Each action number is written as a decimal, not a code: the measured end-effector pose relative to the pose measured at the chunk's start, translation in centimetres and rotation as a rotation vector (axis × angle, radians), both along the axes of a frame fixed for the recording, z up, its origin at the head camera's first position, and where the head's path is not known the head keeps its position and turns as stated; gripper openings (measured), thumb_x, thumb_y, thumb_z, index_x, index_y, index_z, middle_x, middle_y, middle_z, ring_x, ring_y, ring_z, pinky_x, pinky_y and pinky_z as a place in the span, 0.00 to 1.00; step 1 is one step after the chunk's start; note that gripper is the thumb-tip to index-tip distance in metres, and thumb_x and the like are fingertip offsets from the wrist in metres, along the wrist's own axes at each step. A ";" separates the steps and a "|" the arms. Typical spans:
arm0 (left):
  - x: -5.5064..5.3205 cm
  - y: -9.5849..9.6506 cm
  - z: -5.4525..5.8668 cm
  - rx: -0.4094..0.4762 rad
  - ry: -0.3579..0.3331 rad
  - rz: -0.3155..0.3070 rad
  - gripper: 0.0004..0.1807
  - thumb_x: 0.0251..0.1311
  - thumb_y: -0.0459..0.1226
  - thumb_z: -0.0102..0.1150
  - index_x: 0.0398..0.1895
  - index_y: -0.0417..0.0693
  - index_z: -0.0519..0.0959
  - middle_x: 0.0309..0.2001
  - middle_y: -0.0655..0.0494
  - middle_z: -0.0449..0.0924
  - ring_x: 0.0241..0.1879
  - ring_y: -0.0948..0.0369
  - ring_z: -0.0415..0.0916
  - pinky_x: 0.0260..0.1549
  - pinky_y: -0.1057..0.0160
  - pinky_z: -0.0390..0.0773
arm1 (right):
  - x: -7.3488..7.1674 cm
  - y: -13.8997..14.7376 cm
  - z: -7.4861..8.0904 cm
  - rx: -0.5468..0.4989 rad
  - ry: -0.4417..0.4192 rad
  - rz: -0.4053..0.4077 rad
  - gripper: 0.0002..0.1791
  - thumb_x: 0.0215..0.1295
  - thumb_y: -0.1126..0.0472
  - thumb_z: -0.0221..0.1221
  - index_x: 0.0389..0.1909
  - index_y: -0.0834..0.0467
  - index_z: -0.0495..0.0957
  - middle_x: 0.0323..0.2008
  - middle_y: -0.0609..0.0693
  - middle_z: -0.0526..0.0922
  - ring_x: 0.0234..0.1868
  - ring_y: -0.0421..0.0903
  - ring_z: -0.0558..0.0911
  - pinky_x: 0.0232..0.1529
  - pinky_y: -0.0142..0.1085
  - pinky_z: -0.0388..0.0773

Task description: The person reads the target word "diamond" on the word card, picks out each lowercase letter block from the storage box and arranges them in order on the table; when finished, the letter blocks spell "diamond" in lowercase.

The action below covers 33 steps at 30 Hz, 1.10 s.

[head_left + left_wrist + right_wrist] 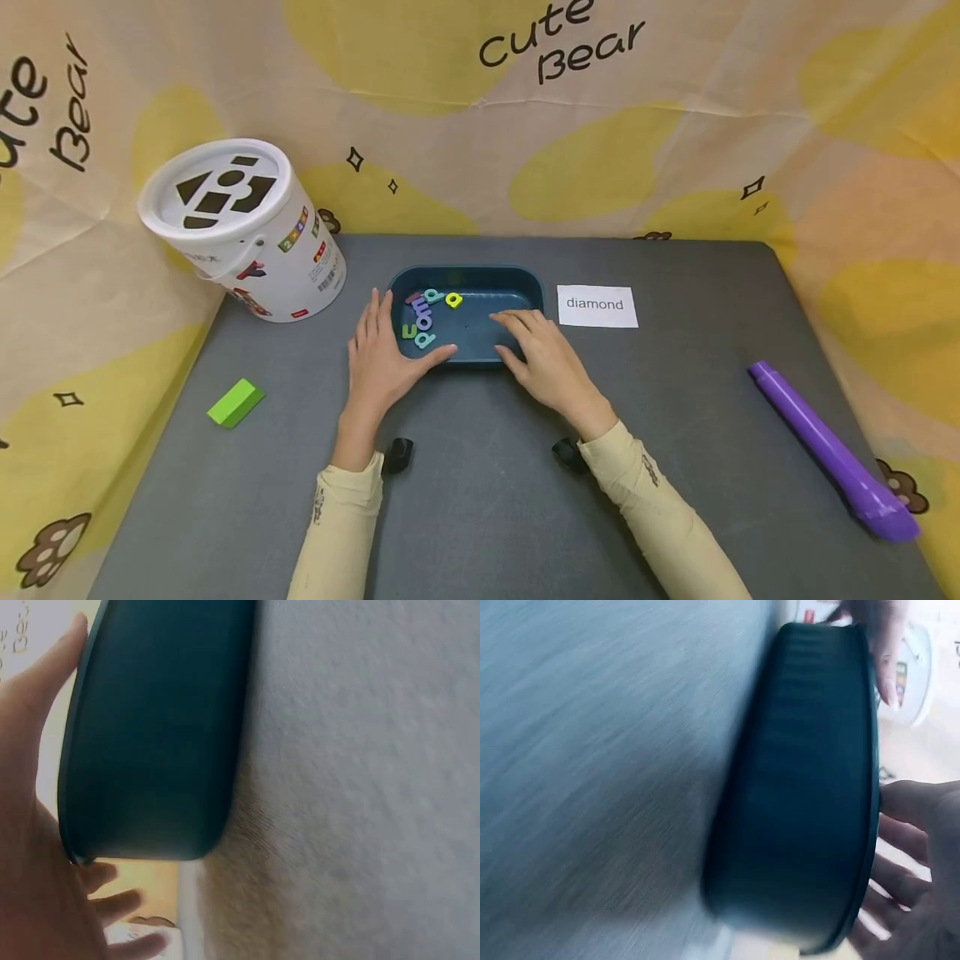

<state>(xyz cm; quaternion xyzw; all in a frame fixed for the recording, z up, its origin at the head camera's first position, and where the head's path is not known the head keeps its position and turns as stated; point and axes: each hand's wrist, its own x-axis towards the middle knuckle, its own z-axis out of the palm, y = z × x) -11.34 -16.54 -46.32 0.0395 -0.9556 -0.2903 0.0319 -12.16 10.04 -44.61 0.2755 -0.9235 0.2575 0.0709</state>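
A dark teal tray (480, 333) lies on the grey table with several small coloured letters in its left half, among them a yellow letter (453, 301) and a green one (408, 332). My left hand (381, 354) is at the tray's left end, its fingers straight along the side and its thumb spread over the front rim. Above the tray's right part is my right hand (551, 367), fingers loosely bent, thumb apart, nothing between them. Both wrist views show the tray's outer wall (157, 735) close up, the right hand's fingers (900, 881) beside the rim.
A white card reading "diamond" (597, 305) lies right of the tray. The white bucket (285, 267) with shape holes in its lid stands at the back left. A green block (236, 403) sits at left, and a purple microphone-shaped stick (828, 450) at right.
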 end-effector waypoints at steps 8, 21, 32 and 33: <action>0.0 -0.5 -0.4 0.150 -0.088 -0.005 0.80 0.43 0.73 0.76 0.89 0.60 0.34 0.87 0.45 0.47 0.83 0.38 0.53 0.74 0.24 0.50 | -2.5 -3.7 0.3 -0.002 -0.288 0.042 0.28 0.77 0.55 0.63 0.75 0.52 0.73 0.72 0.54 0.77 0.71 0.53 0.79 0.68 0.52 0.78; 0.2 -0.2 -0.5 0.223 -0.100 0.010 0.78 0.45 0.69 0.78 0.88 0.64 0.32 0.88 0.49 0.43 0.83 0.40 0.52 0.72 0.21 0.50 | -6.8 -7.3 -1.2 0.018 -0.524 0.143 0.44 0.76 0.53 0.65 0.86 0.47 0.55 0.87 0.46 0.49 0.86 0.54 0.56 0.82 0.56 0.58; 0.3 -0.2 -0.6 0.235 -0.116 0.023 0.78 0.44 0.70 0.78 0.88 0.66 0.33 0.88 0.50 0.42 0.83 0.38 0.52 0.71 0.21 0.53 | -7.2 -8.4 -1.6 0.084 -0.438 0.131 0.31 0.76 0.58 0.64 0.78 0.50 0.71 0.72 0.52 0.71 0.66 0.53 0.78 0.66 0.51 0.77; 0.3 -0.3 -0.6 0.236 -0.114 0.023 0.78 0.44 0.70 0.78 0.88 0.66 0.33 0.88 0.50 0.42 0.83 0.38 0.52 0.71 0.21 0.54 | -7.2 -8.4 -1.6 0.071 -0.427 0.128 0.27 0.76 0.59 0.64 0.74 0.52 0.75 0.67 0.52 0.74 0.62 0.52 0.79 0.64 0.50 0.78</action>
